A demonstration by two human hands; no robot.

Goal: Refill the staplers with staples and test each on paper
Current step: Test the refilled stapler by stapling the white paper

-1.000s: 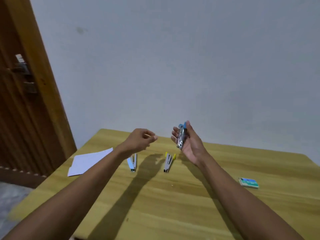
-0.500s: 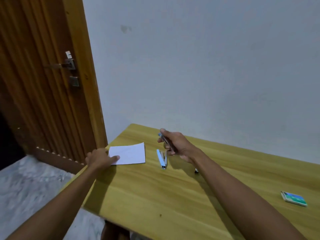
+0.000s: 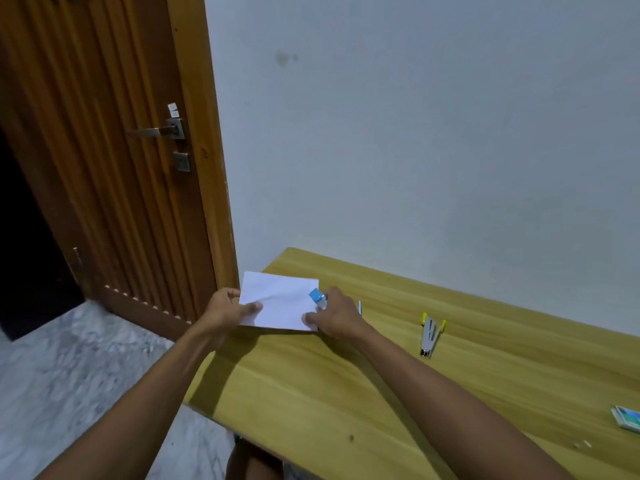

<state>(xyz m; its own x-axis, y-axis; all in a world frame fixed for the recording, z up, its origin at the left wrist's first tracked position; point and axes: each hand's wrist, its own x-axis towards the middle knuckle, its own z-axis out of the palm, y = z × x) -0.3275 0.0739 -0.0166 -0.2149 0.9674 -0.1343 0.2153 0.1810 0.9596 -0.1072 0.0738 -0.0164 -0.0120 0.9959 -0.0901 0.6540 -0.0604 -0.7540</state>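
A moment ago the paper (image 3: 280,301) lay flat at the table's (image 3: 346,393) far left corner with the left hand (image 3: 227,308) only resting on it; now that hand has lifted it, thumb pinched over its left edge. The right hand (image 3: 337,315), which held the blue stapler (image 3: 318,296) in the air, has brought it onto the sheet's right edge, fingers curled round it. Loading looks done, so testing comes next. A yellow stapler (image 3: 430,336) lies open to the right, the staple box (image 3: 627,418) far right.
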